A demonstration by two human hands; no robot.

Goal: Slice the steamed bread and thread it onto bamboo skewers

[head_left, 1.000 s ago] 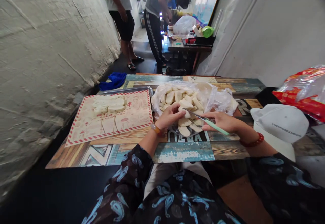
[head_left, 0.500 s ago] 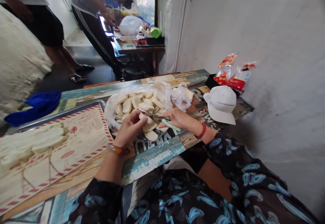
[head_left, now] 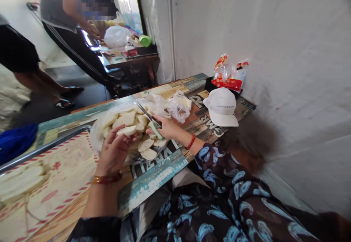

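My left hand grips a pale, thick slice of food between thumb and fingers; I cannot tell its exact kind. In my right hand is a pair of scissors with light green handles, its blades pointing up and away to the left. The blades are apart from the held slice. Below both hands, many similar pale slices are heaped in an open clear plastic bag. Loose slices lie at the bag's near side, on the patterned table.
At left, a tray with a red-striped printed surface carries long pale pieces. A crumpled clear bag, a white cap and red-and-clear packaging stand to the right. A blue cloth lies far left. Two people stand beyond.
My view has turned to the right. My left hand has drawn away from the scissors with a slice, and the scissor blades now point more upward.
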